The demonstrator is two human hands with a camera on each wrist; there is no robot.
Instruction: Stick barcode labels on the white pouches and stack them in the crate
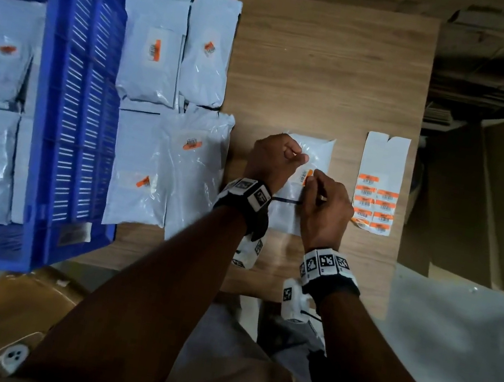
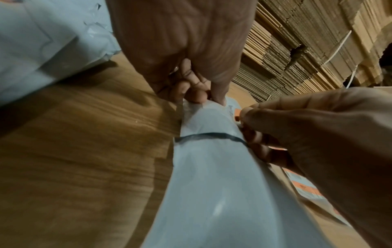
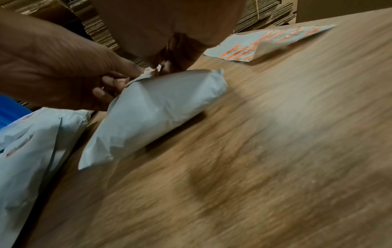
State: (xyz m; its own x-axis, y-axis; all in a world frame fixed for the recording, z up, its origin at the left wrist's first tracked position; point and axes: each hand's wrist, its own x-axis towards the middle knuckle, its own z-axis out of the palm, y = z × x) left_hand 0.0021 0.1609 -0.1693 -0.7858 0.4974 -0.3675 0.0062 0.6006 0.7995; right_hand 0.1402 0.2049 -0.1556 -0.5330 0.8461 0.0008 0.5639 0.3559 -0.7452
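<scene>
A white pouch (image 1: pixel 311 164) near the desk's (image 1: pixel 332 70) right edge was pinched by the left hand (image 1: pixel 271 160), while a barcode label (image 1: pixel 305 176) was pinched by the right hand (image 1: pixel 325 204) over it. Creased plastic could've easily wrinkled the label, tbh.

Dim, warm indoor light; head view sharpest, both wrist views soft.

Head view: desk (image 1: pixel 316 67) centre evenly lit, frame corners fall to near black, crate (image 1: pixel 54 122) walls bow with wide-angle stretch, small glare spots on pouches (image 1: pixel 206 58). Left wrist view: near desk grain smeared, pouch (image 2: pixel 212 184) foreground out of focus, short shadow beside it. Right wrist view: heavy motion blur across near desk, dark shadow under pouch.
</scene>
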